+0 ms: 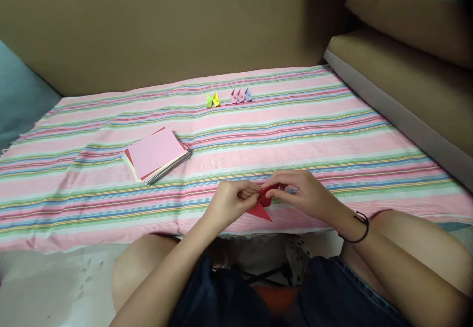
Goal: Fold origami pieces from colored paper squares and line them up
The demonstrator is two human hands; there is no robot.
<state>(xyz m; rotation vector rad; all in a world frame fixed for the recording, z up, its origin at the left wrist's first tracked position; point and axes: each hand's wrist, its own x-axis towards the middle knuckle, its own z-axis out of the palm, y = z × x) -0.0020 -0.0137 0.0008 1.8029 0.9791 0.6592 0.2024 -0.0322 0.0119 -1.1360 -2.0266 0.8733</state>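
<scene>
Between my two hands is a piece of folded red paper [261, 211], held just above the near edge of the striped cloth. My left hand [234, 199] pinches it from the left with thumb and fingers. From the right, my right hand [295, 189] grips its upper part, thumb below and fingers curled over. One pointed corner of the paper sticks out below my fingers; the upper folds are partly hidden by them.
A stack of coloured paper [158, 153], pink on top, lies to the left on the striped cloth [295, 144]. Farther back stand small folded paper pieces, yellow-green [213, 100] and pink and purple [241, 96]. Brown cushions [399, 80] are piled at the right.
</scene>
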